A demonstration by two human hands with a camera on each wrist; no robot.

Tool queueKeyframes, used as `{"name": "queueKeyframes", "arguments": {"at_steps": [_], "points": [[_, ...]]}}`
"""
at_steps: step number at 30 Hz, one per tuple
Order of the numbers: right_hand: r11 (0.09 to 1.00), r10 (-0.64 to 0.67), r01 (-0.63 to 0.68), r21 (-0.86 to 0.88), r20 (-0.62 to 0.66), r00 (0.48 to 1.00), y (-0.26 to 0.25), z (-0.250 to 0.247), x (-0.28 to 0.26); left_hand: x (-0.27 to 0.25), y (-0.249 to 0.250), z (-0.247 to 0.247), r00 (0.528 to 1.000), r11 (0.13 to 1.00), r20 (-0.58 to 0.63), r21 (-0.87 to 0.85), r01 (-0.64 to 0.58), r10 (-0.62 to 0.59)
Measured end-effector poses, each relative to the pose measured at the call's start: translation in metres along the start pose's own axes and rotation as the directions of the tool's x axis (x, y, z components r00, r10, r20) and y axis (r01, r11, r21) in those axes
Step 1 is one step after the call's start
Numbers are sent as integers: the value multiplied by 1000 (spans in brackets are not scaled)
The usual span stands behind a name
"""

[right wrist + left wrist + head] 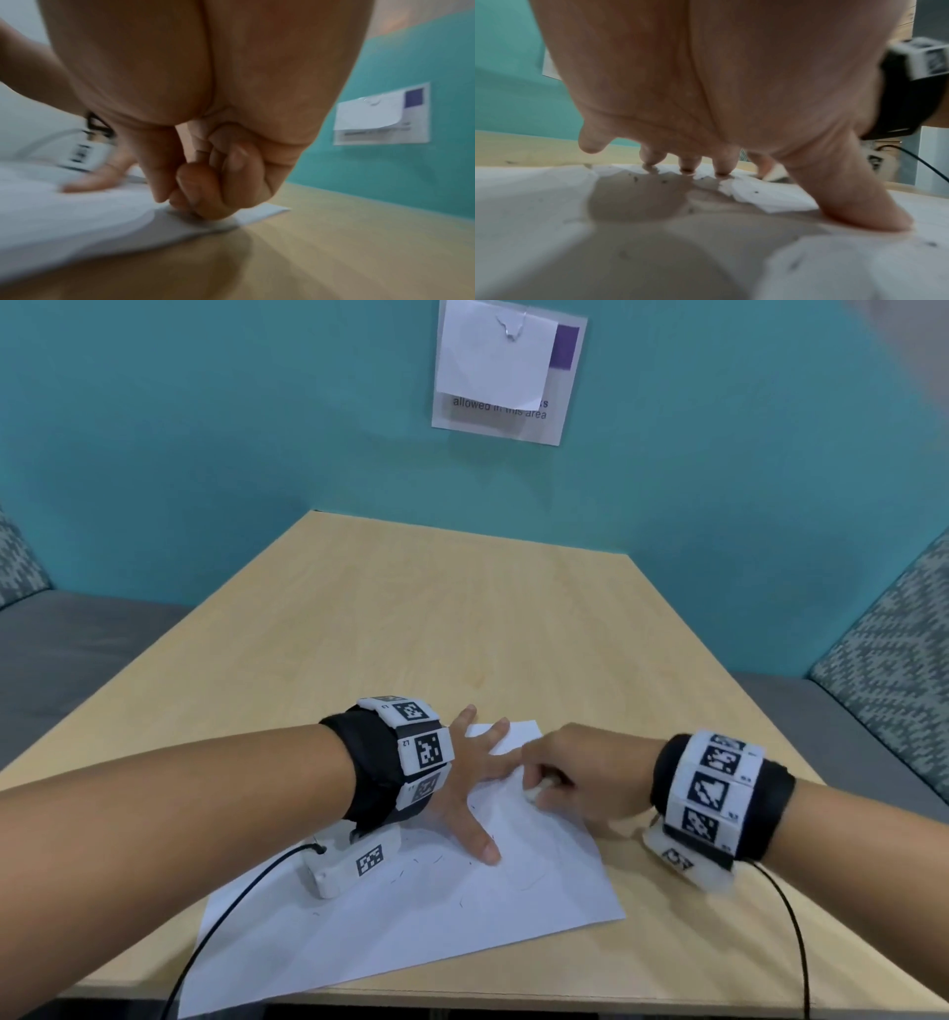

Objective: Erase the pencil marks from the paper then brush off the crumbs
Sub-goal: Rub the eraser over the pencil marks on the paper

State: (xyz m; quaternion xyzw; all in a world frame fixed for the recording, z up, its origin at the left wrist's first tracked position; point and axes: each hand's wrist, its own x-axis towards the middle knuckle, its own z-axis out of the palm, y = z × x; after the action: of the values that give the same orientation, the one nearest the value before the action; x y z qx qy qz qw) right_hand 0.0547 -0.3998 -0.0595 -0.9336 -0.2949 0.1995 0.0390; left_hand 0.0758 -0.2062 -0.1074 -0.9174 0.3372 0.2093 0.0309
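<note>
Nearest us, our two forearms cross the near edge of the tabletop (390, 608) onto the paper (411, 932), which lies slantwise, its long axis running from near-left to far-right. Our left hand (470, 788) lies spread flat, fingers straight, pinning the sheet just left of the grip. Our right hand (580, 778) has its fingers curled tight round a small white eraser (536, 791), tip down on the sheet. Dark crumbs (436, 860) lie scattered on the near side of the grip; faint pencil marks (524, 870) seem to lie there too, so we judge the rubbing should work nearward.
</note>
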Motion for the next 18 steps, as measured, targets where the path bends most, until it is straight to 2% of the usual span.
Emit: {"name": "queueKeyframes", "arguments": {"at_steps": [3,6,10,14,18], "points": [[1000,17,-17,-9,-31,999,5,-1,1,4,-2,3,1000,1000,8,14,12,-12],[997,-68,67,24,64,996,-10,9,-5,3,-2,2,1000,999,-1,32,6,-6],[999,43,-42,12,-27,999,8,-4,-2,6,-4,5,1000,1000,-2,27,13,-13],[998,-57,56,27,58,997,-7,13,-8,4,-4,1,999,999,28,51,15,-16],[999,21,-20,38,-7,1000,6,2,-6,7,-5,6,1000,1000,5,19,20,-20]]}}
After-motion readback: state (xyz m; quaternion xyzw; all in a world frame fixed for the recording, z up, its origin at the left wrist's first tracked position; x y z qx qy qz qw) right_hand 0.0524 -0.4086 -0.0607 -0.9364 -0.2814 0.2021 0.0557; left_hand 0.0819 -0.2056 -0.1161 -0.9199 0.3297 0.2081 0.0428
